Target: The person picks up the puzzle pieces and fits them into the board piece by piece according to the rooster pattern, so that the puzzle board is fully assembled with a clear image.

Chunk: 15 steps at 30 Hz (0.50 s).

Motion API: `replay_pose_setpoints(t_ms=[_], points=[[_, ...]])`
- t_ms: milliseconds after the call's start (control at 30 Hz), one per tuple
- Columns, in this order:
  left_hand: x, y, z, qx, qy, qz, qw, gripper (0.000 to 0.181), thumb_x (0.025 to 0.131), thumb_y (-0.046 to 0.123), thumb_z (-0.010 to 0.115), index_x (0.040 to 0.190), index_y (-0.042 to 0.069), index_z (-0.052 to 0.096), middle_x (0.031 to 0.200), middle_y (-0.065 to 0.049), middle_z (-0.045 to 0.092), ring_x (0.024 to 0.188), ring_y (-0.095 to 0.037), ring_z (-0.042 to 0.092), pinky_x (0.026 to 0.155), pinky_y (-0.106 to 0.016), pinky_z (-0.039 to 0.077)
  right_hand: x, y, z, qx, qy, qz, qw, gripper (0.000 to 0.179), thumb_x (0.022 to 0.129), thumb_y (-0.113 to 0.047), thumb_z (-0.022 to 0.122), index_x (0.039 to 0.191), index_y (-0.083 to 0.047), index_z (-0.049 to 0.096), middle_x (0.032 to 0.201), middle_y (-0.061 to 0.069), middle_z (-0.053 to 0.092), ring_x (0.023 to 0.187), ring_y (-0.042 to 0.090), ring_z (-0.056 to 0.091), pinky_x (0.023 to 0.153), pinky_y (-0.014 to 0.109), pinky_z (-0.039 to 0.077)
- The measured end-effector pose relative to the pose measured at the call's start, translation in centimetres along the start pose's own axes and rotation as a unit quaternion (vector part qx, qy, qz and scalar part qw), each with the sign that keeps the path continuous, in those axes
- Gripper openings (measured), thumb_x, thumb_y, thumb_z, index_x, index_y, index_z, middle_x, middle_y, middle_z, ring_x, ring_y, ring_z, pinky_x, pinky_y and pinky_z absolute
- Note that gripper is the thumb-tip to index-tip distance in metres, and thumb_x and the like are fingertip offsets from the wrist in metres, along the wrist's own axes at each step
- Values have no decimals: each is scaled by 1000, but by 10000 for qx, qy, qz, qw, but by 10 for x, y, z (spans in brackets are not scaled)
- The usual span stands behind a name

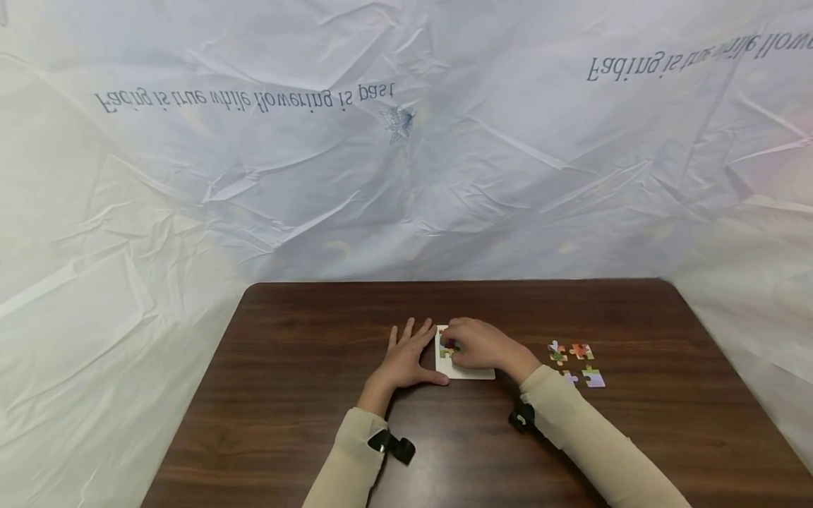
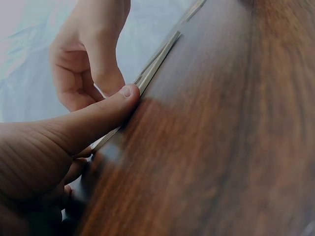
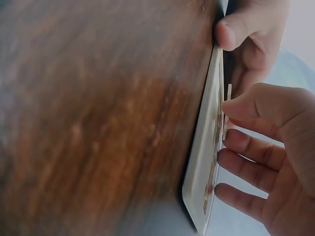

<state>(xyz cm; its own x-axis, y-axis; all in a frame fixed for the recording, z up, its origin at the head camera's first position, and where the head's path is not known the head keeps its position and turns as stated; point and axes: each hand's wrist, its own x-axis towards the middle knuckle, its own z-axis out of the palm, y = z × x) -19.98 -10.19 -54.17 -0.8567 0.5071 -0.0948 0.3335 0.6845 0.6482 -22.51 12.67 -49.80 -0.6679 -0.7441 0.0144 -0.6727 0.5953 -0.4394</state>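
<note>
A small white puzzle board (image 1: pixel 473 374) lies on the table, with colourful jigsaw pieces (image 1: pixel 444 351) in its left part. My left hand (image 1: pixel 406 362) rests at the board's left side, fingers spread and thumb at the near left corner. In the left wrist view the left thumb (image 2: pixel 110 105) lies along the board's edge. Over the board, my right hand (image 1: pixel 484 344) pinches a thin jigsaw piece (image 3: pixel 229 93), seen edge-on in the right wrist view, between thumb and fingers. The other right fingertips (image 3: pixel 224 189) are right at the board's surface. The right hand hides much of the board in the head view.
Several loose jigsaw pieces (image 1: pixel 593 377) lie right of the board, beyond the right wrist. The dark wooden table (image 1: pixel 305 353) ends at a white printed sheet (image 1: pixel 406 212) behind it. Black straps (image 1: pixel 522 416) with cameras sit on both sleeved wrists.
</note>
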Motion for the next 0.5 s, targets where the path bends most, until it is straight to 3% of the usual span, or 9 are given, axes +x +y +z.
replay_pose_setpoints(t_ms=[500], points=[[1, 1, -5, -3, -54, 10, 10000, 113, 83, 53, 88, 169, 15, 27, 176, -2, 15, 163, -34, -4, 126, -61, -11, 0, -5, 1, -77, -31, 170, 9998, 28, 92, -5, 76, 120, -6, 77, 117, 7, 69, 107, 26, 66, 91, 45, 58]])
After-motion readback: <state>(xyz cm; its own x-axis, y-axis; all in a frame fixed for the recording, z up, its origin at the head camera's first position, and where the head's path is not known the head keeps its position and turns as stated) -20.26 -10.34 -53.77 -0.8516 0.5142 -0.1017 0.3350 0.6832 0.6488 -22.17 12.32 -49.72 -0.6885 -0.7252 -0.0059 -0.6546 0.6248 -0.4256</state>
